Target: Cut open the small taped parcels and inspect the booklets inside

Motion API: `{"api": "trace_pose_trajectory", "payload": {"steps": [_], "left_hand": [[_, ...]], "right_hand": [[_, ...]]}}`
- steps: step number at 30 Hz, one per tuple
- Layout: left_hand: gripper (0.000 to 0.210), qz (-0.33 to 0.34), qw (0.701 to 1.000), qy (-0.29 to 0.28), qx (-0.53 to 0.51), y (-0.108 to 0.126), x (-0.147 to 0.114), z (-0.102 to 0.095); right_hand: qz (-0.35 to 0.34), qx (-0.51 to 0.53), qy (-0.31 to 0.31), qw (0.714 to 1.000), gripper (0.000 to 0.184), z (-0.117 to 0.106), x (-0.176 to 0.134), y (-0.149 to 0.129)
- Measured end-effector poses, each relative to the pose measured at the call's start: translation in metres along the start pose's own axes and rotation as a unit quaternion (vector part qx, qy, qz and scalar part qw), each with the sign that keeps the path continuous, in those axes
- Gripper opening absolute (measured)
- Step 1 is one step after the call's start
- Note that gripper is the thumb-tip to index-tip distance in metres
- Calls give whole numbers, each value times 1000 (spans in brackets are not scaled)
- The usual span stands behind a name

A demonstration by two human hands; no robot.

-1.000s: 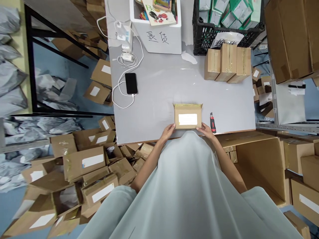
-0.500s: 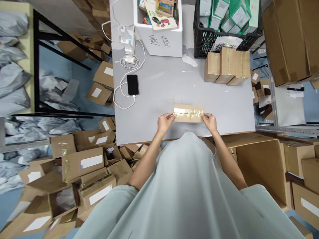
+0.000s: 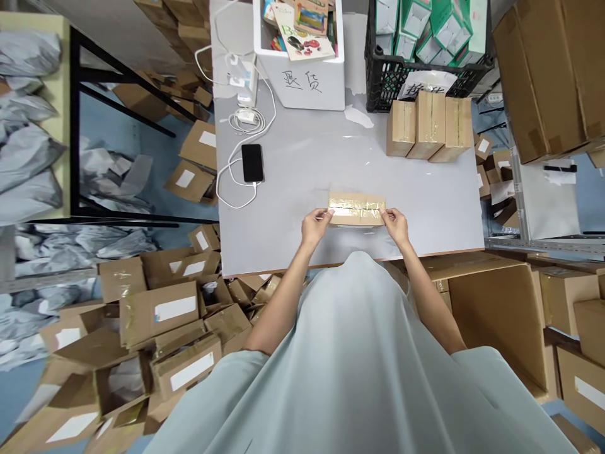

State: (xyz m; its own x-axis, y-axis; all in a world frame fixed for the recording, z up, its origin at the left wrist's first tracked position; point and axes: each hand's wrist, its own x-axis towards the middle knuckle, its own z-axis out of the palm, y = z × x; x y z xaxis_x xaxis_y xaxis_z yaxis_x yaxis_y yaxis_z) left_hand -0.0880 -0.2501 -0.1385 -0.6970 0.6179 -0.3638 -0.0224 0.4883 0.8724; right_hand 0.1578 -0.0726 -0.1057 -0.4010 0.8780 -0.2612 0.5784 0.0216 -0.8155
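A small cardboard box [image 3: 357, 209] with shiny clear tape across it is at the front middle of the grey table [image 3: 293, 170]. My left hand [image 3: 316, 226] grips its left end, thumb and fingers pinched at the edge. At the opposite end, my right hand [image 3: 395, 226] holds it the same way. A thin shadowed gap shows along the near side of the box; I cannot tell whether it is lifted or resting on the tabletop. The undersides of my fingers are hidden.
Three taped cardboard boxes [image 3: 430, 129] stand at the back right, before a black crate [image 3: 385, 79] of green-white cartons. A white bin [image 3: 312, 88] holds books. A phone [image 3: 252, 162] with a white cable lies left. Opened cartons [image 3: 161, 309] pile up beside the table.
Both hands and the cardboard box have shifted slightly away from me, toward the back of the table. The grip at the two ends stays the same.
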Motion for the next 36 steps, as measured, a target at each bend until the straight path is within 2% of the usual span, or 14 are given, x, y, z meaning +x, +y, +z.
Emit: {"api": "trace_pose_trajectory", "payload": {"steps": [6, 10, 13, 17, 21, 23, 26, 31, 36], "left_hand": [[52, 30, 1000, -2, -1, 0, -21, -7], [56, 55, 997, -18, -45, -14, -35, -9], [55, 20, 998, -32, -46, -33, -43, -8], [39, -31, 997, -65, -23, -60, -51, -6], [25, -54, 996, -76, -8, -74, -49, -7], [27, -59, 996, -67, -8, -73, -42, -8], [37, -55, 996, -59, -23, -65, -28, -5], [45, -42, 995, -68, -59, -43, -10, 5], [42, -13, 996, -55, -75, -25, -17, 1]], "right_hand": [[-20, 6, -10, 1000, 63, -8, -23, 6], [-34, 45, -20, 998, 56, -10, -44, 17], [-17, 43, -49, 998, 48, -7, -57, 32], [38, 14, -93, 995, 43, -1, -68, 54], [64, 18, -104, 992, 35, 0, -68, 68], [77, 25, -97, 992, 40, 0, -62, 71], [95, 46, -85, 991, 60, 3, -48, 70], [117, 120, -87, 982, 83, 9, -29, 52], [57, 170, -58, 982, 89, -3, -32, 34]]}}
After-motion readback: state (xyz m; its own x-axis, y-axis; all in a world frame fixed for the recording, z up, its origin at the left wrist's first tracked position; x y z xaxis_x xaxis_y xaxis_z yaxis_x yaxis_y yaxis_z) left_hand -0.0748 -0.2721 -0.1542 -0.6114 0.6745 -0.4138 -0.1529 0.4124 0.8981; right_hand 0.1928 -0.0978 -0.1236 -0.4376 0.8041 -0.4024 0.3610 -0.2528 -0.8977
